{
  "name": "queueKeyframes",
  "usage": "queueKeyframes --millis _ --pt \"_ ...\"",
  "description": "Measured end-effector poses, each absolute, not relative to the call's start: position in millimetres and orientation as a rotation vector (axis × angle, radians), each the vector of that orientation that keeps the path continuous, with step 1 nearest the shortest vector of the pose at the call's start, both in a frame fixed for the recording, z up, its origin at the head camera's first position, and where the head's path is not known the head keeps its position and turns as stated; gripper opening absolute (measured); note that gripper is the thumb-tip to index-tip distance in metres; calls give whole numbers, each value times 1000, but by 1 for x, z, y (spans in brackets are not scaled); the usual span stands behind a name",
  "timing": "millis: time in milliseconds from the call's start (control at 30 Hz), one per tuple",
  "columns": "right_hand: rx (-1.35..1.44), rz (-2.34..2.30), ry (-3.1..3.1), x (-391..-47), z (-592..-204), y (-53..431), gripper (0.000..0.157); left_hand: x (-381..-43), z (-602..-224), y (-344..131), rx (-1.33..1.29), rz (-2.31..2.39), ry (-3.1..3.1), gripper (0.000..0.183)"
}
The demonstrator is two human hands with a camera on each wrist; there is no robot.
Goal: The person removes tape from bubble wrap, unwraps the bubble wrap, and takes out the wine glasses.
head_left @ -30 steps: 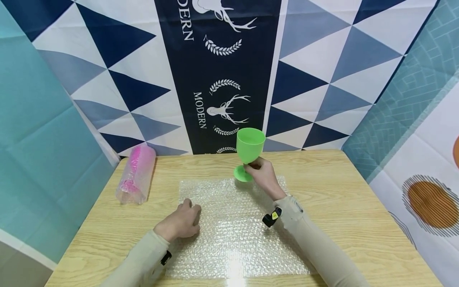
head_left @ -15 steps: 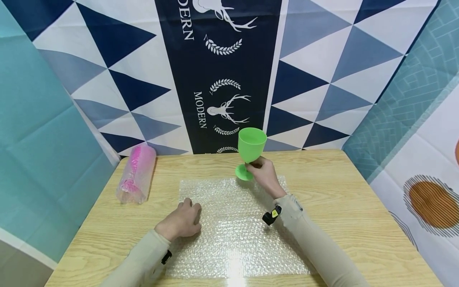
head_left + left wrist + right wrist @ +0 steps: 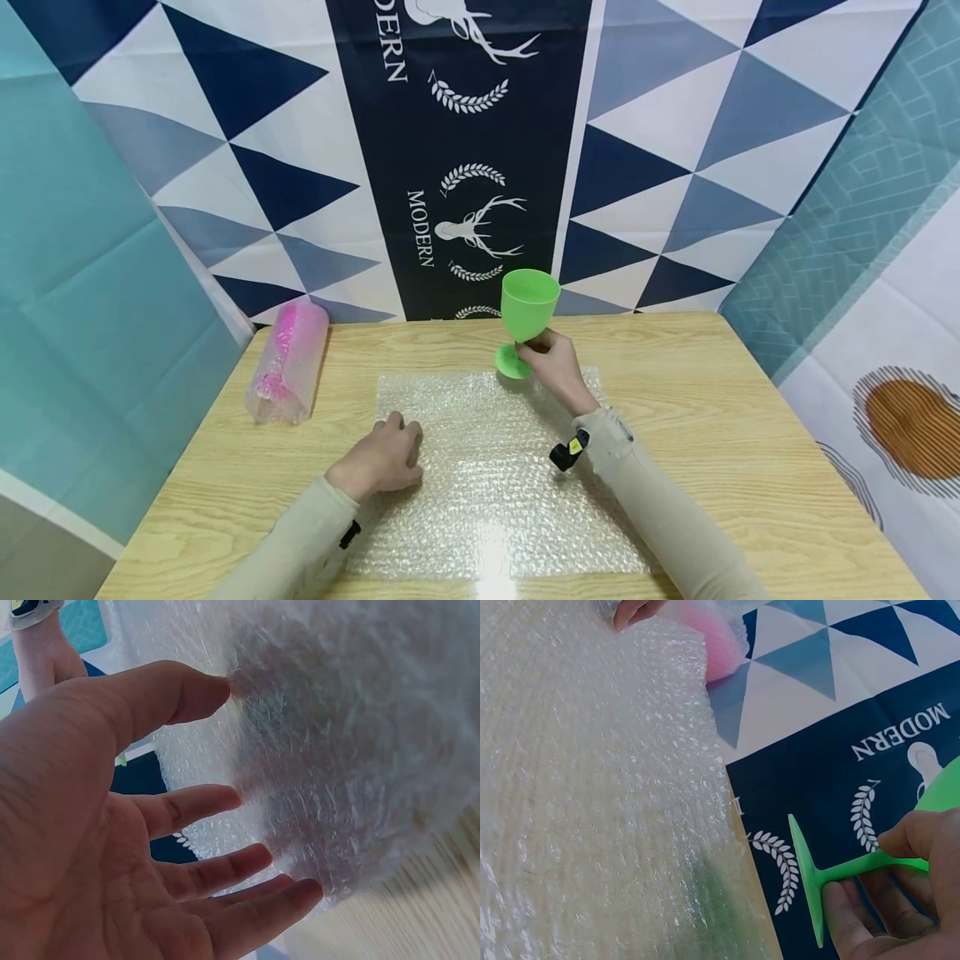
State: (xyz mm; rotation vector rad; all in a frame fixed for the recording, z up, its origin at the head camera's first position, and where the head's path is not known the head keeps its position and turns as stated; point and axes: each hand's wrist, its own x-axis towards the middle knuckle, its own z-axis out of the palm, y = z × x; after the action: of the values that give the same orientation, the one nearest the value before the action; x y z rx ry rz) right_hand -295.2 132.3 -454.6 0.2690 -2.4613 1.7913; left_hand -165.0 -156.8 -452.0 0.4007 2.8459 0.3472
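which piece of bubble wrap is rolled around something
The bubble wrap roll at back left, around something pink; the bubble wrap sheet by the left hand lies flat on the table.

A bubble-wrap sheet (image 3: 480,500) lies on the bench (image 3: 675,367), a bundle (image 3: 290,362) at its ten o'clock, the left hand (image 3: 384,460) at nine, a goblet (image 3: 528,308) near twelve.

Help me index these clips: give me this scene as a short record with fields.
Right hand: holds green goblet by the stem, bowl upward
Left hand: touches the left part of the bubble wrap
Bubble wrap: spread on the wooden table
Pink bundle: wrapped, far left on the table, contents unclear
Backdrop: printed with triangles and deer
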Motion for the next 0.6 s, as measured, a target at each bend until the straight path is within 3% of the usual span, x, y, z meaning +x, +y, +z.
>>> queueKeyframes --millis 267,600 --pt "304 1772 -2478 -301 -453 134 31 -165 -451 -158 395 344 2851 31" --pt "290 1706 -2509 -310 -451 136 31 -164 -451 -158 361 354 2844 54"
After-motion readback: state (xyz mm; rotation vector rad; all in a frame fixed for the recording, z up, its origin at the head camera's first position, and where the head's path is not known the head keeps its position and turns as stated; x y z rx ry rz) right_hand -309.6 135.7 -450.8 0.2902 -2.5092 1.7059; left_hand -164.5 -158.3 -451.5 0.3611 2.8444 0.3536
